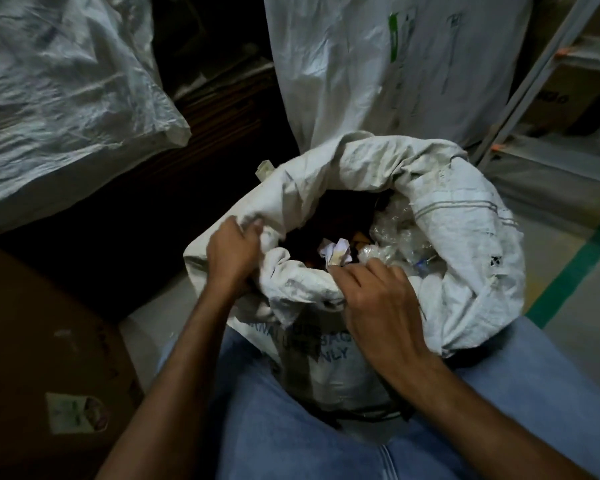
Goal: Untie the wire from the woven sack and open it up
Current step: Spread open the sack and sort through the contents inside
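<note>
Two grips on open sack (465, 237) rim: my left hand (231, 258) at 9 o'clock, right hand (378, 306) at 6.

Wide sack mouth (378, 157), apparently clutter-filled; tall sack (361, 64) behind.

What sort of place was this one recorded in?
Probably a storeroom or warehouse: big white sacks stand behind, a cardboard box on the left, metal shelving on the right and a green line on the floor.
</note>
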Demonstrator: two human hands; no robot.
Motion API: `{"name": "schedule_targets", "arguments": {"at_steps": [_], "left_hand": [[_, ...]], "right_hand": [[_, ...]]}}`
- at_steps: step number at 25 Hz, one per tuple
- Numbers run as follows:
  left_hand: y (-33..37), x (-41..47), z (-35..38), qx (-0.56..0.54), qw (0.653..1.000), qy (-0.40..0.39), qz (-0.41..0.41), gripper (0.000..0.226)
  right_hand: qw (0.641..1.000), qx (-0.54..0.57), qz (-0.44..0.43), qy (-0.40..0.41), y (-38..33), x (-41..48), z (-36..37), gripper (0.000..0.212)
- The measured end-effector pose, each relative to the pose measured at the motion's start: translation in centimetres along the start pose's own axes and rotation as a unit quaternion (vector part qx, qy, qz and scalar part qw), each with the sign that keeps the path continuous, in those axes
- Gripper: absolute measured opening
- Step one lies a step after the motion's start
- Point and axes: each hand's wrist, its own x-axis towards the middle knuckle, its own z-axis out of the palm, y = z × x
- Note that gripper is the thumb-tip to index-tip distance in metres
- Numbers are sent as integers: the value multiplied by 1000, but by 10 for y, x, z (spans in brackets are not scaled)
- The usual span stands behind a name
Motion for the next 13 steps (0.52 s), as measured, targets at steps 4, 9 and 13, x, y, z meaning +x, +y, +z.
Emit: {"name": "schedule_targets", "arguments": {"at_steps": [4,9,13], "left_hand": [[38,29,-51,-463,865,8,-191,33],[45,33,-71,-544,805,-22,-237,28],[49,39,-78,-536,812,-67,-224,38]], "right_hand": [[993,-18,-29,-111,-16,10,-14,48],[962,9,-89,-259,-24,49,-50,45],[964,192,-63,-174,-5,150,-58,67]]}}
